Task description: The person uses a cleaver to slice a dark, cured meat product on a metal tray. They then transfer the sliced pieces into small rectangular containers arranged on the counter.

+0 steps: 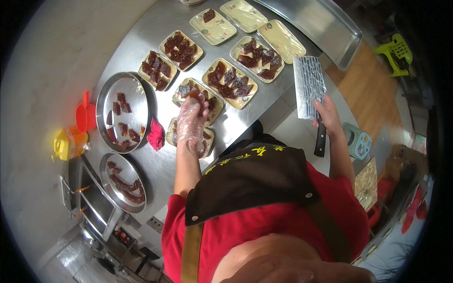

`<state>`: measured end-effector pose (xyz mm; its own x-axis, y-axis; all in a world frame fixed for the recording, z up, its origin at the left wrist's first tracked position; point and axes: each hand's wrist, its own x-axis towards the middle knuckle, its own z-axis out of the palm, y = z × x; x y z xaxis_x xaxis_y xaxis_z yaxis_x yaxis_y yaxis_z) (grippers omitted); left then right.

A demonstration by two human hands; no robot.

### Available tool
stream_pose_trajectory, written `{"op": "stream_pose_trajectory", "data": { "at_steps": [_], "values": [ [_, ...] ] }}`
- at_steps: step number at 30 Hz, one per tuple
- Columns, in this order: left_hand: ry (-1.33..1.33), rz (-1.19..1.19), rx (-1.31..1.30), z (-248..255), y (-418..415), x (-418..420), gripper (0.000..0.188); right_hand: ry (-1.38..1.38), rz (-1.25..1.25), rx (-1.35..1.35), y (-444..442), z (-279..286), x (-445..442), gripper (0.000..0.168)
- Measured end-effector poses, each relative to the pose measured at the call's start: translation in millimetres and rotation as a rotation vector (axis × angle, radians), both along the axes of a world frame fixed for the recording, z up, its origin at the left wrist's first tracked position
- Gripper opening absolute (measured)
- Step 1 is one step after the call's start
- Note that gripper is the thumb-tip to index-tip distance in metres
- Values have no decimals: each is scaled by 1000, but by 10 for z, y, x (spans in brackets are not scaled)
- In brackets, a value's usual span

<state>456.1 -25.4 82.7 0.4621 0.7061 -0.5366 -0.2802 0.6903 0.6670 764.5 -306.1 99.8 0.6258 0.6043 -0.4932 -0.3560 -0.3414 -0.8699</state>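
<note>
My left hand [193,115], in a clear plastic glove, is over a cream tray [216,118] of dark brown, jelly-like cake pieces. Its fingers are closed on a translucent cake piece [193,94]; the palm hides part of the tray. Below the wrist, another filled tray [209,143] is partly covered by my forearm. My bare right hand [326,115] grips a cleaver [309,86] where blade meets black handle, holding it upright off the table's near edge. Clear film wraps its blade. Beside the left hand lies a larger tray [250,94] with diamond-cut pieces.
More filled trays [201,53] stand on the steel table [161,106]. One far tray [221,33] holds a single piece. Two round metal pans [122,83] [136,169] hold cake at the left, near a red cloth [155,135], red dipper [85,118] and yellow jug [67,143]. A metal tray [339,32] lies far right.
</note>
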Motion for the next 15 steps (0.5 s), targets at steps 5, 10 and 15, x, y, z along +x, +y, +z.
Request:
{"op": "stream_pose_trajectory", "data": {
  "at_steps": [5, 10, 15],
  "values": [
    [392, -143, 197, -15, -51, 240, 47, 20, -39, -19, -182, -123, 140, 26],
    [300, -28, 228, -223, 113, 168, 42, 4, -63, -74, -289, -38, 64, 25],
    [223, 241, 221, -220, 511, -363, 27, -16, -102, -117, -297, -10, 103, 23]
  ]
}}
